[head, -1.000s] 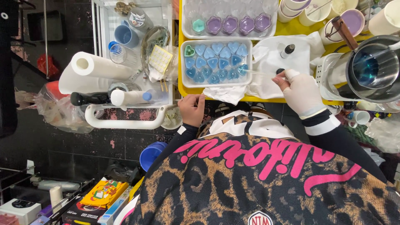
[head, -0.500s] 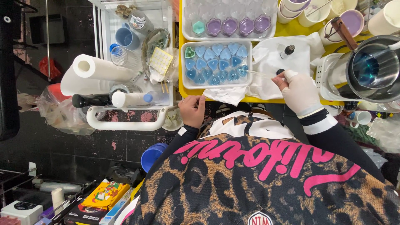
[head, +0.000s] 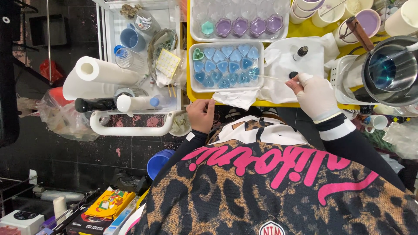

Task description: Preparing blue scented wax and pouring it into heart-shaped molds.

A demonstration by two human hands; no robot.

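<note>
R hand (head: 317, 93) gloved, fingers pinched shut on thin stick (head: 266, 77) – tip over heart mould tray (head: 226, 66), blue fill | L hand (head: 201, 114) bare, curled, resting on yellow table edge (head: 190, 93), holds nothing – near crumpled paper towel (head: 237, 98) | small dark bottle (head: 300, 52) on white cloth just above R hand

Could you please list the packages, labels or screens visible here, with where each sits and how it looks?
Yellow box: bottom left, flat, rectangular, yellow with a colourful picture.
Black box: just below the yellow one, dark with small print.
White device: bottom-left corner, boxy, with a round dark dial or screen.
Sticker sheet: white cart tray, left of the blue heart mould, pale with rows of yellowish dots.
Round patch: bottom centre, on the garment, white.
</note>
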